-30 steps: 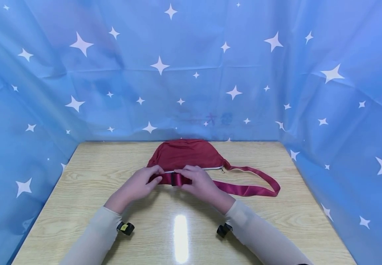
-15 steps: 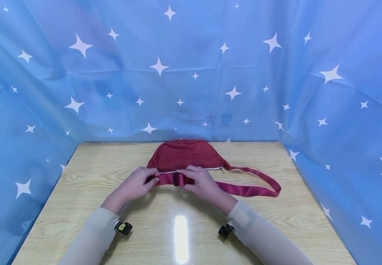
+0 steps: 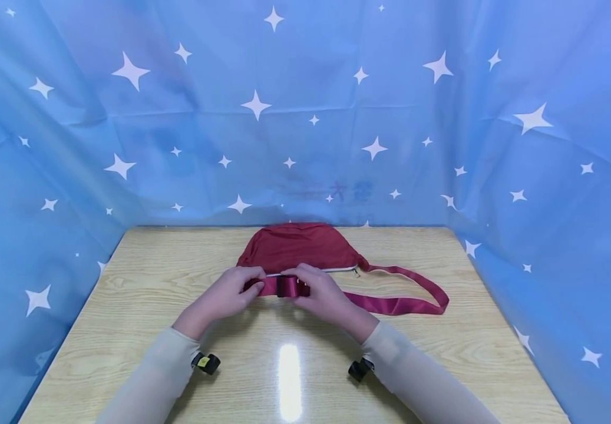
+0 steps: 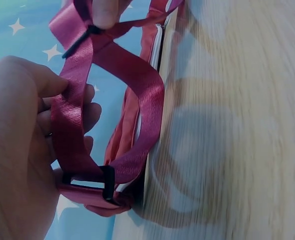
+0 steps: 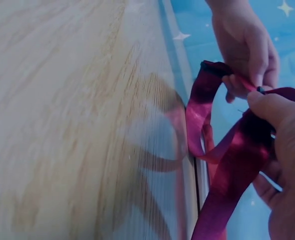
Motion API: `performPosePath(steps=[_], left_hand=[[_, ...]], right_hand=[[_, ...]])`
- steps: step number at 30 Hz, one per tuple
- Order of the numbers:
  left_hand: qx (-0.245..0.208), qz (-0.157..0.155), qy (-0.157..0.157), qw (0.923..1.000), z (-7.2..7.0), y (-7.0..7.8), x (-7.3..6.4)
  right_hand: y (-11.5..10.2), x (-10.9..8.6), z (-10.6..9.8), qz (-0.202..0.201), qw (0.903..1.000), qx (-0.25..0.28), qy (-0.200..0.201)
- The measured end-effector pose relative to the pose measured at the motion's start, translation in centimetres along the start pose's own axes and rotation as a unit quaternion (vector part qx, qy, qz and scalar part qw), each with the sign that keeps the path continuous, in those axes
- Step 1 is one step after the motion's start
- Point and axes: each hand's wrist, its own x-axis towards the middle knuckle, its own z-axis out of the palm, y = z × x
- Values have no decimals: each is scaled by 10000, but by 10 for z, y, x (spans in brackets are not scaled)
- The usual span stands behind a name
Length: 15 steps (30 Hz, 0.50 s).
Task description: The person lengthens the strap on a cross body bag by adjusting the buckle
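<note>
A dark red waist bag (image 3: 300, 247) lies at the far side of the table, its light zipper edge towards me. In front of it my left hand (image 3: 231, 291) pinches the shiny red strap (image 4: 70, 110) between thumb and fingers. My right hand (image 3: 320, 293) pinches the strap at a black slider buckle (image 3: 281, 287), thumb on it in the right wrist view. Strap runs in a loop between the hands, and a second black buckle (image 4: 108, 182) sits on it below my left fingers. The right hand's fingers are partly hidden behind the strap.
The rest of the strap loops out rightward across the wooden table (image 3: 178, 259). A metal zipper pull (image 3: 356, 272) hangs at the bag's right end. Blue star-patterned cloth (image 3: 305, 147) stands behind the table and along both sides.
My left hand shifts slightly left, then back right, with its fingers now closer together on the strap. The buckle slides slightly right overall. My right hand barely moves, and the bag stays in place.
</note>
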Motion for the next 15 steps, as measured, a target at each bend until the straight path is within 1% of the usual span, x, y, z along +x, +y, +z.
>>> performPosePath(steps=[4, 7, 12, 15], left_hand=[[18, 117, 9, 9999, 2, 3, 3], [5, 175, -17, 9998, 3, 5, 5], [-81, 166, -41, 9998, 4, 4, 5], [-51, 114, -3, 9999, 4, 1, 4]], right_hand=[[-2, 3, 4, -215, 9997, -75, 60], [-3, 6, 7, -330, 9992, -232, 83], [-5, 8, 9, -424, 9978, -497, 126], [-4, 7, 9, -496, 9972, -528, 186]])
